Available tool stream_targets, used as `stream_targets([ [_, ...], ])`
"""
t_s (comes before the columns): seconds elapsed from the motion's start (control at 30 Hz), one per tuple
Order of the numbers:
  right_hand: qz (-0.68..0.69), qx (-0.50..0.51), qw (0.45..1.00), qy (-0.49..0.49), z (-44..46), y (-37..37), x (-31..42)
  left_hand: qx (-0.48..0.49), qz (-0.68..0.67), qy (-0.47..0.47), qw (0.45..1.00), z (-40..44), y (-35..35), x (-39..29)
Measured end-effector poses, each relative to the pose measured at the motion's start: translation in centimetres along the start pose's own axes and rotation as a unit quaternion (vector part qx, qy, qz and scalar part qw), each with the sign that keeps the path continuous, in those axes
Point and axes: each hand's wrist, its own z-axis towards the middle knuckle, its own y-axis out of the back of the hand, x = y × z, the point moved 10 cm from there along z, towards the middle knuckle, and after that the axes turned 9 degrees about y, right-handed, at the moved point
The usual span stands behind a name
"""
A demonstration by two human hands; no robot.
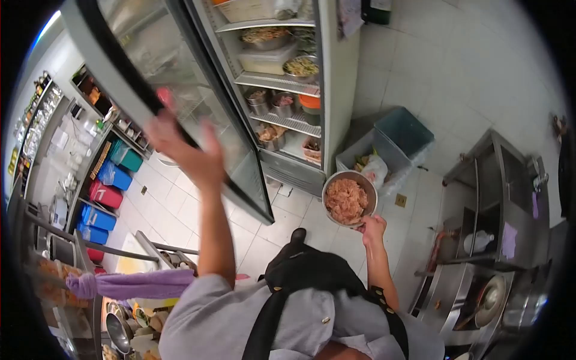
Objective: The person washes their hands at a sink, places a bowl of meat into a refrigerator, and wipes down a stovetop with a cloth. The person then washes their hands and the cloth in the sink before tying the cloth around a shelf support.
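Tiled flr (pixel 255 247), fridge (pixel 339 78) open; L hand (pixel 189 151) spread nr door (pixel 174 66), R hand (pixel 373 228) clamped on bowl (pixel 374 195).

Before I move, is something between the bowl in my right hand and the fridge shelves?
Nothing visible stands between the bowl and the shelves: the glass door is open, the bin is beside the fridge.

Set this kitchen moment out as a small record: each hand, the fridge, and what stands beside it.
Right hand: holding round metal bowl of pinkish meat
Left hand: open, blurred, at glass fridge door; contact unclear
Tall fridge: open
Shelves: metal pots, food containers
Beside fridge: grey-green plastic bin
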Motion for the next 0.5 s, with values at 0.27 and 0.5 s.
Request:
stream_targets([
  [0.27, 0.071, -0.003, 0.996, 0.053, -0.5, -6.5, 0.7, 0.428, -0.395, 0.6, 0.548, -18.7, -41.3, 10.0],
  [0.5, 0.028, -0.027, 0.995, 0.091, -2.7, -15.6, 4.0, 0.398, -0.367, 0.63, 0.557, -20.9, -53.2, 11.4],
])
